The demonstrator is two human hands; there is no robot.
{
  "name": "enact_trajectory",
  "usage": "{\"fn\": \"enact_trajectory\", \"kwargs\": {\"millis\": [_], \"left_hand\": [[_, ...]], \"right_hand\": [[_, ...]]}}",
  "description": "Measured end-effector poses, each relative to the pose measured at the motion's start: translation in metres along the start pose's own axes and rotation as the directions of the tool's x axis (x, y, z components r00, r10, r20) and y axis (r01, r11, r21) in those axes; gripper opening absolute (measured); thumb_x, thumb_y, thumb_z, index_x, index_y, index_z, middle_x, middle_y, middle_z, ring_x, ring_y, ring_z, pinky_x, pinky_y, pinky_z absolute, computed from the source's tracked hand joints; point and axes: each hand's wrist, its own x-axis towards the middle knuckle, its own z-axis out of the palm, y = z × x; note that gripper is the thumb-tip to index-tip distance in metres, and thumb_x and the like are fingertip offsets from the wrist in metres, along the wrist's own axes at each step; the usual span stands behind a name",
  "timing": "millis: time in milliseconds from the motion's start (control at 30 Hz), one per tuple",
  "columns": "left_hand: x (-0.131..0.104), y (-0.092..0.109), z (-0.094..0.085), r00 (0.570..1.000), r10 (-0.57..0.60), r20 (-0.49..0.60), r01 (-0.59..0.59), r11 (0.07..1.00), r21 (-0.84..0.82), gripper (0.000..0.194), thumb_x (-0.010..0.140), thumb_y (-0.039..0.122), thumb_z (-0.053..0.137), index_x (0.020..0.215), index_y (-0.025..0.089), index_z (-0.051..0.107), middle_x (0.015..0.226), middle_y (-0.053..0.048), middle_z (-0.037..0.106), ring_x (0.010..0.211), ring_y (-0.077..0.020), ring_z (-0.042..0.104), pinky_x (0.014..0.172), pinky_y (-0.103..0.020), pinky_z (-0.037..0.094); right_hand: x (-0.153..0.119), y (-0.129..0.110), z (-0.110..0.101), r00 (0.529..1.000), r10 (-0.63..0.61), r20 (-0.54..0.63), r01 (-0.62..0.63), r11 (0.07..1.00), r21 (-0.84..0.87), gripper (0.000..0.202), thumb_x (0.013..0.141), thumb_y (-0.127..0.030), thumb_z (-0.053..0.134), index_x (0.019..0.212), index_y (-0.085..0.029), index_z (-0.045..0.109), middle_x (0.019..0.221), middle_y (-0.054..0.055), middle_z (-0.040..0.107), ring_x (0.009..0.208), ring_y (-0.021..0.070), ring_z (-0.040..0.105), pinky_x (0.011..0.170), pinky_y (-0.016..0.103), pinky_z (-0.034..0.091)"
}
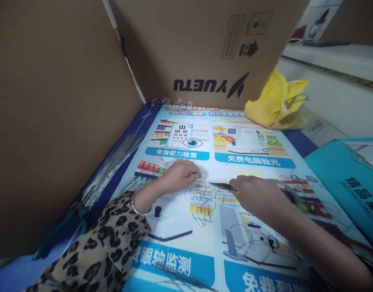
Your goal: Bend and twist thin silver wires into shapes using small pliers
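Note:
My left hand [180, 175] is closed in a pinch on a thin metal wire [203, 179], just left of the middle of the poster. Dark narrow-nosed pliers [222, 185] are gripped in my right hand [255, 195], their tips pointing left at the wire. The tips meet or nearly meet the wire; I cannot tell which. Thin bent wire loops [203, 210] show below my left hand, and whether they join the held wire is unclear. More loose curled wire [253, 243] lies on the poster below my right hand.
A printed poster [174, 243] covers the table. Straight wires [111, 168] and teal-handled pliers [75, 215] lie at left. Cardboard panels [204, 48] stand behind and left, with small wire pieces [174, 101] at their foot. A yellow bag [273, 103] and a teal box [341, 174] sit at right.

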Motion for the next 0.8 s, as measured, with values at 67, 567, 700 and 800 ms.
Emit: {"fn": "enact_trajectory", "kwargs": {"millis": [67,567,700,800], "left_hand": [[0.0,0.001,0.0,1.0,-0.021,0.002,0.021,0.996,-0.082,0.015,0.081,0.016,0.048,0.079,0.016,0.063,0.077,-0.002,0.064,0.079,-0.0149,0.057,0.077,-0.028,0.041],[-0.003,0.002,-0.001,0.99,-0.109,0.091,0.14,0.851,-0.506,0.016,0.084,0.022,0.046,0.085,0.015,0.06,0.088,-0.004,0.06,0.084,-0.0144,0.055,0.079,-0.028,0.043],[-0.002,0.003,0.001,0.993,-0.098,0.061,0.116,0.843,-0.526,0.015,0.084,0.023,0.046,0.084,0.015,0.06,0.088,-0.005,0.058,0.085,-0.0146,0.054,0.082,-0.028,0.042],[-0.001,0.003,0.0,0.998,-0.062,0.019,0.063,0.855,-0.516,0.016,0.084,0.023,0.047,0.078,0.015,0.06,0.09,-0.006,0.057,0.092,-0.0157,0.053,0.086,-0.029,0.041]], "right_hand": [[0.0,-0.001,0.0,1.0,0.005,0.001,-0.005,1.0,-0.012,0.017,0.079,-0.014,0.046,0.081,-0.022,0.061,0.077,0.004,0.065,0.065,0.0158,0.059,0.047,0.025,0.022],[-0.001,-0.013,-0.001,0.99,-0.037,-0.134,0.024,0.995,-0.1,0.016,0.078,-0.01,0.048,0.078,-0.019,0.06,0.073,0.007,0.059,0.068,0.0183,0.055,0.052,0.029,0.025],[0.001,-0.016,0.002,0.988,-0.041,-0.15,0.027,0.995,-0.092,0.015,0.077,-0.008,0.049,0.079,-0.019,0.059,0.073,0.006,0.059,0.068,0.018,0.053,0.053,0.029,0.023],[0.001,-0.016,0.004,0.986,-0.043,-0.158,0.032,0.997,-0.074,0.015,0.077,-0.008,0.048,0.078,-0.019,0.059,0.072,0.006,0.058,0.068,0.0182,0.053,0.054,0.029,0.023]]}}
